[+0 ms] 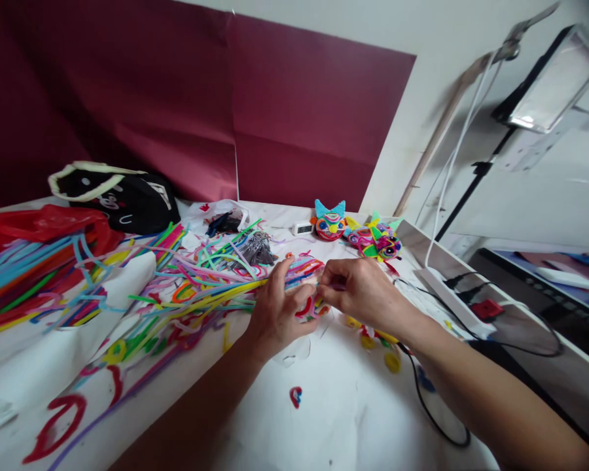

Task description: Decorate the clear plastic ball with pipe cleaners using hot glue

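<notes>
My left hand point(277, 313) is closed around a round craft piece point(305, 269) covered in striped, many-coloured pipe cleaners, holding it just above the white table. From the right, my right hand point(362, 289) pinches thumb and fingers together at the side of that piece. A speck of purple shows at its fingertips, too small to name. Part of the craft piece is hidden behind my left fingers. A large tangle of loose pipe cleaners point(211, 291) reaches up to my left hand. Below the hands lies a small red and blue curl point(296, 396).
Two pipe-cleaner figures, one with blue ears point(330, 222) and one pink and green point(375, 241), sit behind my hands. Left are a red bag point(44, 222) and a black pouch point(132, 206). Right are a power strip point(456, 304), a black cable point(417, 386) and a lamp point(552, 85).
</notes>
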Demonstrator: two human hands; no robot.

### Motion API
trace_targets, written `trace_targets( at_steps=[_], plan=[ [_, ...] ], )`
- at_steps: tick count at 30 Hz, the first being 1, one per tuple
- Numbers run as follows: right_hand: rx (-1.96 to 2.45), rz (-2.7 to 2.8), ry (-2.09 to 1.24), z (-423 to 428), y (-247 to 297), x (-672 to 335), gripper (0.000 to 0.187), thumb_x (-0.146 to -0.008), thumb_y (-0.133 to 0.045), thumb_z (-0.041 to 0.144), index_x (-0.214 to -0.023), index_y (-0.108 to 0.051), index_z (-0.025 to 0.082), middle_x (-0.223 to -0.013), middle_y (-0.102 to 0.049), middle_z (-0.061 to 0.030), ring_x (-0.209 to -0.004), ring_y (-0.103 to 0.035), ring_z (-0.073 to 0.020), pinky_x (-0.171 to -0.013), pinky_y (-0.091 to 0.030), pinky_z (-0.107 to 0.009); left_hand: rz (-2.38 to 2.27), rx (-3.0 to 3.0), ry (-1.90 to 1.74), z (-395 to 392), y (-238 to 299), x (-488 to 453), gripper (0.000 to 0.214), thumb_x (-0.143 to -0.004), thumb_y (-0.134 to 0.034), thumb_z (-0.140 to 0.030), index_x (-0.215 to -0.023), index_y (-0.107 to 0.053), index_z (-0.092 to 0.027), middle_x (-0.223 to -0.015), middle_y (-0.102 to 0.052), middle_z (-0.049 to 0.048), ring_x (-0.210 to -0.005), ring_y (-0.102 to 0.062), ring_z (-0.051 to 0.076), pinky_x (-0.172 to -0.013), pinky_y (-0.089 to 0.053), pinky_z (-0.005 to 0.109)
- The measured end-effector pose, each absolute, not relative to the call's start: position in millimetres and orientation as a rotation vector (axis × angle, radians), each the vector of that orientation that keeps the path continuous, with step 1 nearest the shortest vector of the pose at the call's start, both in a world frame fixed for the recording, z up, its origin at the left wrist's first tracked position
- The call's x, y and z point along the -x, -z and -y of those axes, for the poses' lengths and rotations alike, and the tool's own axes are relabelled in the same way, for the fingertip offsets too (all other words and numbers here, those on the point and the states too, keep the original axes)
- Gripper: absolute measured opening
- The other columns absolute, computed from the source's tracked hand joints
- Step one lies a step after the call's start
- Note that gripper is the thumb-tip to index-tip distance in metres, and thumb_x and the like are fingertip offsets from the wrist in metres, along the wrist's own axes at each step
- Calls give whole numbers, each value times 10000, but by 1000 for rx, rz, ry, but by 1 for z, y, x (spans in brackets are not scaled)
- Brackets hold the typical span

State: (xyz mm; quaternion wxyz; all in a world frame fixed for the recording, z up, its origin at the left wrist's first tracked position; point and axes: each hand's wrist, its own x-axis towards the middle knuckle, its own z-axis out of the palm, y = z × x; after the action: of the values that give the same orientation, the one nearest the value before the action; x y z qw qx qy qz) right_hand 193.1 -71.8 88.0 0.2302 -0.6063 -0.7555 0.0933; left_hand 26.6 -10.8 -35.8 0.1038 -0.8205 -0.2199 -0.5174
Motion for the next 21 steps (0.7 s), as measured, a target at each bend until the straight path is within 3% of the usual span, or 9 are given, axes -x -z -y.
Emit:
trace_targets(
  at_steps=[12,21],
  plan=[
    [1622,2036,-234,74,-88,-196,68,-750,-672,108,-749,-665,176,-608,-565,47,-554,-431,-96,-590,-304,-245,522,2422,1582,8,32,-24,589,-709,-836,-239,-1176,-478,-261,-1560,-334,173,-1376,-497,392,-980,-568,553],
    [1447,1898,-492,76,-83,-213,33,-797,-678,212,-812,-652,197,-617,-603,39,-549,-499,-111,-538,-334,-236,509,2443,1647,15,24,-25,570,-715,-835,-228,-1163,-484,-264,-1544,-334,148,-1361,-512,362,-1013,-555,535]
  ],
)
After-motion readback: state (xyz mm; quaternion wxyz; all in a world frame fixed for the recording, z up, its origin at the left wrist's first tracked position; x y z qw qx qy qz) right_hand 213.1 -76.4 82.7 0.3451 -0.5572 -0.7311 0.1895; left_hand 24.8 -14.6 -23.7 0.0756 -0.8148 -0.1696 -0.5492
